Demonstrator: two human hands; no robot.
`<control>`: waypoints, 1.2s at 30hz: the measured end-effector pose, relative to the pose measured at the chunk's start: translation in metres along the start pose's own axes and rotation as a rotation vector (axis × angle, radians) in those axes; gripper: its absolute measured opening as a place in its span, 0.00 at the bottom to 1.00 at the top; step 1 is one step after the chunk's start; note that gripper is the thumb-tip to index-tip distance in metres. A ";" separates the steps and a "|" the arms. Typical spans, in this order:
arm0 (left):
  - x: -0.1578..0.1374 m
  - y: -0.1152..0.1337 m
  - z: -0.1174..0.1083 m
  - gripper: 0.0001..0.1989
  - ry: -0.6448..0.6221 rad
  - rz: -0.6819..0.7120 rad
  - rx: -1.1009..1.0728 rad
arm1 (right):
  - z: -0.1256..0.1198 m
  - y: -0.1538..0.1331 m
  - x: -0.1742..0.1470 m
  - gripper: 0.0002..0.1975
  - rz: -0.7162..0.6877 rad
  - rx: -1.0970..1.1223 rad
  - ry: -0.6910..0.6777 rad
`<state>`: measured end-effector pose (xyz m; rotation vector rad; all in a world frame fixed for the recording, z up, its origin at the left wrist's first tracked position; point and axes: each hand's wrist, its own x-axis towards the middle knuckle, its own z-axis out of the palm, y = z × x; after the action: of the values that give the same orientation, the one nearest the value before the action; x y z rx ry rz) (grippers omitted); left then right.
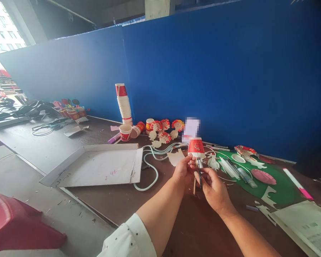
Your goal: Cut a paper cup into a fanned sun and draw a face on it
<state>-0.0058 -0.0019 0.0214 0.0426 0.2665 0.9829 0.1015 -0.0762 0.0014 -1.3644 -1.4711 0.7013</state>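
Observation:
A red-and-white paper cup [196, 147] is upside down above the table, its wide rim facing down. My left hand [185, 168] is closed at the cup's lower edge, with a thin wooden stick [194, 186] hanging below the fingers. How the stick meets the cup is hidden. My right hand [215, 191] is closed around a slim black tool [199, 175], held upright just under the cup; its exact kind is unclear. White paper scraps [176, 157] lie beyond my left hand.
Cup stack [124, 107], loose cup [125, 132] and several paper figures [164, 130] stand along the blue partition [216, 78]. A shallow white box lid [101, 166] and pale cable [156, 175] lie left. A green sheet [278, 191], pink marker [298, 184] and paper pad [305, 225] lie right.

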 end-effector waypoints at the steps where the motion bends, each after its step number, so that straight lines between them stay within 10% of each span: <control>1: 0.000 0.000 0.000 0.06 -0.005 -0.001 -0.002 | 0.000 0.000 0.000 0.17 0.000 0.003 0.001; 36: 0.008 -0.008 -0.013 0.08 -0.001 -0.061 0.131 | -0.006 -0.005 0.003 0.19 0.028 -0.052 0.099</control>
<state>0.0021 -0.0005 0.0059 0.1536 0.3292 0.9035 0.1050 -0.0756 0.0092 -1.4412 -1.4029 0.6087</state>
